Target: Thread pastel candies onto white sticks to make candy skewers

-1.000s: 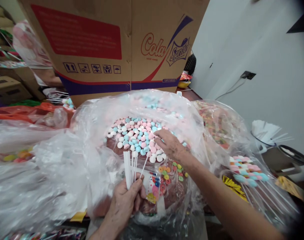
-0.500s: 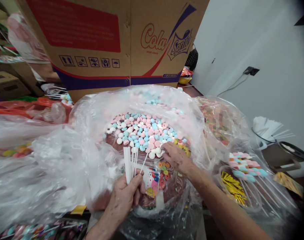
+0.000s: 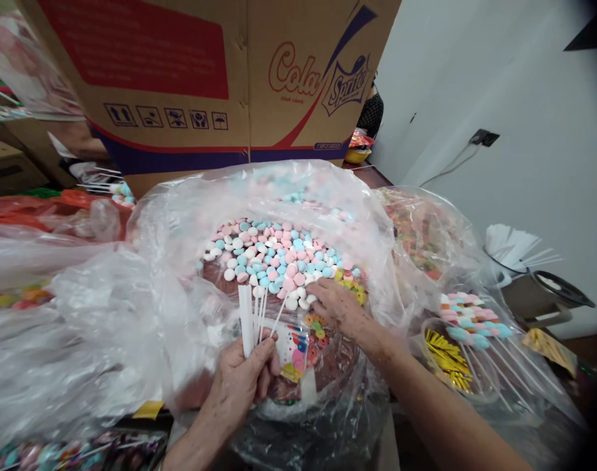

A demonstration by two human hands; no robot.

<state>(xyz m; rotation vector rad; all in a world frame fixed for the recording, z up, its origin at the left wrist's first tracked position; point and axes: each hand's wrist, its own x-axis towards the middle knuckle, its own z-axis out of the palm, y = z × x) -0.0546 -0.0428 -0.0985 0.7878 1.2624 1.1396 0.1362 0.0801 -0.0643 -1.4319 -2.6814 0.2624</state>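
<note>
A big clear plastic bag (image 3: 180, 275) lies open before me, holding a heap of pink, blue and white candies (image 3: 273, 258). My left hand (image 3: 242, 383) grips a bundle of thin white sticks (image 3: 254, 320) upright at the bag's near edge. My right hand (image 3: 340, 307) rests palm down on the near right side of the candy heap, its fingertips among the white pieces; whether it holds any I cannot tell. Some small colourful ring candies (image 3: 318, 327) lie just under that hand.
A large cardboard box (image 3: 205, 85) printed "Cola Sprite" stands behind the bag. To the right are a second bag of mixed candies (image 3: 421, 242), finished candy skewers (image 3: 470, 320), gold twist ties (image 3: 443, 356) and a holder of white sticks (image 3: 517, 252). More plastic bags (image 3: 57, 314) crowd the left.
My right hand has drawn back from the middle of the candy heap to its near right edge. The left hand with the sticks has stayed in place.
</note>
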